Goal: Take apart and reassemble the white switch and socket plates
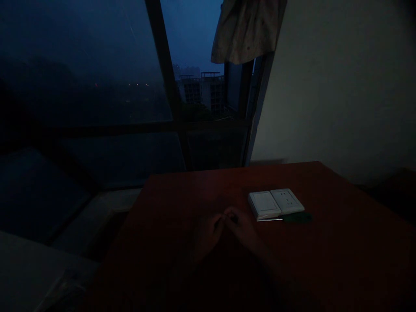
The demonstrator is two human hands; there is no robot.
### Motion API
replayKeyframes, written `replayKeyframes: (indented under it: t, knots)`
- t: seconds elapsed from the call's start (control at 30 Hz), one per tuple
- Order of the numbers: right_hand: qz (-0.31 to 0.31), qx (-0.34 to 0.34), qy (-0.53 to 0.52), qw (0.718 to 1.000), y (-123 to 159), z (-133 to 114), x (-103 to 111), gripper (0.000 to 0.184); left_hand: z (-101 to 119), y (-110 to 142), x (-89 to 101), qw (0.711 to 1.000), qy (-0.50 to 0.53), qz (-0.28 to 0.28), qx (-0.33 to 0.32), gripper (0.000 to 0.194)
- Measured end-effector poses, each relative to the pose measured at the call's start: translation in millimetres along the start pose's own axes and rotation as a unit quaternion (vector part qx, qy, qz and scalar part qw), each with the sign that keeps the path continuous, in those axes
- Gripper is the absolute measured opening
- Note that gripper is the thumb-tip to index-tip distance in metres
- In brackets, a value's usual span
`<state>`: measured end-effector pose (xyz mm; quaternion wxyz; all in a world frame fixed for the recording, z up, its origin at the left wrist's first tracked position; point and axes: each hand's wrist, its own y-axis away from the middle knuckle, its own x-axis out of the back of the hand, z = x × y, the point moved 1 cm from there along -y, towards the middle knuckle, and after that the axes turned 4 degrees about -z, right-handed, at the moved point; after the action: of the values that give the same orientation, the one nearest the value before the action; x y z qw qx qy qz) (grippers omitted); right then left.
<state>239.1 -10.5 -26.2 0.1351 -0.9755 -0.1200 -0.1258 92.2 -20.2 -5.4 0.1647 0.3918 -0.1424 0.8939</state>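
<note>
My left hand (208,233) and my right hand (242,229) meet above the reddish-brown table (195,186), thumbs and fingers pinched and the fingertips touching each other. Whatever may be between them is too dark and small to make out. Just right of my right hand lies a white wall switch plate (264,203), with a white wall socket (287,200) side by side with it. Along their near edge lies a screwdriver (297,217), its green handle pointing right and its metal shaft left.
A dark-framed window (175,125) stands behind the table, with a hanging cloth (247,32) at its upper right. A pale wall (334,86) rises to the right. At the lower left is a pale surface (35,268). The room is very dim.
</note>
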Motion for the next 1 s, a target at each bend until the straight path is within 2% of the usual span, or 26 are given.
replayKeyframes:
  t: [0.33, 1.0]
  knots:
    - [-0.011, -0.013, -0.022, 1.0, 2.9, -3.5, -2.0, 0.016, -1.4, 0.2, 0.3, 1.0, -0.013, 0.007, 0.004, 0.028]
    - [-0.019, -0.02, -0.018, 0.999, 2.5, 0.0, -2.5, 0.023, -3.9, -0.1, -0.1, 1.0, -0.001, -0.023, -0.008, 0.029]
